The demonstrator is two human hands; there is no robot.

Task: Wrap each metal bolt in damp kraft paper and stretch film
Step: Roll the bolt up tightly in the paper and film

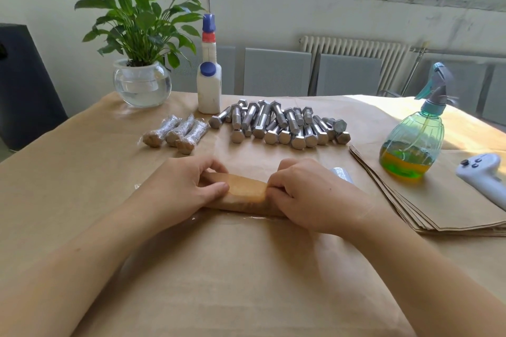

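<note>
1. The left hand (189,186) holds the left end of a damp kraft paper roll (243,191), fingers curled over its top and the thumb pressed against its near side: a grip clamped on the roll.
2. The right hand (306,194) is clamped on the right end of the same roll, fingertips pinching the paper edge.
3. The roll lies flat on the paper-covered counter (246,282); whether a bolt is inside cannot be seen.
4. Just right of the roll, behind the right hand, a bit of shiny stretch film (342,174) shows.
5. Beyond the roll lies a pile of bare metal bolts (279,124).
6. Beyond the roll and to its left lie three wrapped bolts (178,134), covered in film.
7. Well right of the roll sits a stack of kraft paper sheets (443,208), with a spray bottle (416,142) standing on it and a white controller (484,175) resting beside the bottle.
8. Far behind the roll stand a white bottle (209,85) and a potted plant (142,82) in a glass bowl.
</note>
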